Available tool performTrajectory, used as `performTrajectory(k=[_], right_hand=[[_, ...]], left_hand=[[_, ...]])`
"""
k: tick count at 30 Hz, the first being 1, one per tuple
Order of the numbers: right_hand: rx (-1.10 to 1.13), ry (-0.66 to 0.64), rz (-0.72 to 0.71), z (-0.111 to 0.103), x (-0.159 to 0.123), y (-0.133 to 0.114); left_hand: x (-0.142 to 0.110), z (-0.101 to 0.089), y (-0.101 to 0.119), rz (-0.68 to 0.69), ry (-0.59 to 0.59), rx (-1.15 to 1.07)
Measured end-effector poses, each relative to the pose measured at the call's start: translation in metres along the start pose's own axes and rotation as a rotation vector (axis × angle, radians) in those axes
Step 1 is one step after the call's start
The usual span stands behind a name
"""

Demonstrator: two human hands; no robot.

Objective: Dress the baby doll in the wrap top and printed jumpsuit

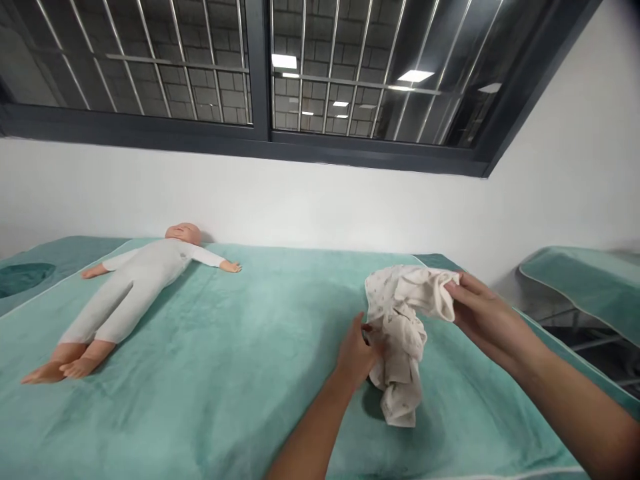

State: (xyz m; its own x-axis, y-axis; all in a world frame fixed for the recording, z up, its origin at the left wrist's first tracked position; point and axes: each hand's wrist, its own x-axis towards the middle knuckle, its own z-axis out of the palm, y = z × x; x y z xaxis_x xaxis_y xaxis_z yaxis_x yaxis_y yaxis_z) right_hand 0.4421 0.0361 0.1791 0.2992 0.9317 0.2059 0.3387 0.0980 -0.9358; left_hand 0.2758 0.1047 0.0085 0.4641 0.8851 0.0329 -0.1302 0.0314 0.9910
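Note:
A small white baby garment (400,333) with a faint print hangs bunched just above the green cover, its lower end low over the bed. My right hand (483,313) pinches a cuff-like end of it at the upper right. On the other side, my left hand (359,353) grips the crumpled middle, the fingertips partly hidden in the folds. A baby doll (145,273) in a white bodysuit lies on its back at the left, arms spread, head toward the wall, apart from both hands.
A green plush cover (250,347) spreads over the bed up to the white wall (300,200). Above is a dark-framed window (263,80) with metal bars behind it. Another green-covered surface (585,280) stands at the right, beyond a gap. A darker green round patch (25,279) shows at far left.

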Motion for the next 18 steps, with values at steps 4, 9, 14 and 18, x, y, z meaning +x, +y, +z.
performTrajectory(k=[4,9,14,18], right_hand=[[0.166,-0.129,-0.056,0.036,0.001,-0.022],[-0.051,-0.574,-0.186,0.089,-0.002,-0.015],[-0.343,-0.188,-0.110,0.104,-0.013,0.058],[-0.689,0.031,-0.126,0.076,-0.013,0.131]], left_hand=[[-0.002,-0.008,0.002,0.010,0.027,-0.037],[-0.003,-0.027,0.009,-0.129,0.071,-0.379],[-0.015,-0.050,0.015,-0.064,0.347,-0.664],[-0.037,-0.073,0.021,0.110,0.555,-0.250]])
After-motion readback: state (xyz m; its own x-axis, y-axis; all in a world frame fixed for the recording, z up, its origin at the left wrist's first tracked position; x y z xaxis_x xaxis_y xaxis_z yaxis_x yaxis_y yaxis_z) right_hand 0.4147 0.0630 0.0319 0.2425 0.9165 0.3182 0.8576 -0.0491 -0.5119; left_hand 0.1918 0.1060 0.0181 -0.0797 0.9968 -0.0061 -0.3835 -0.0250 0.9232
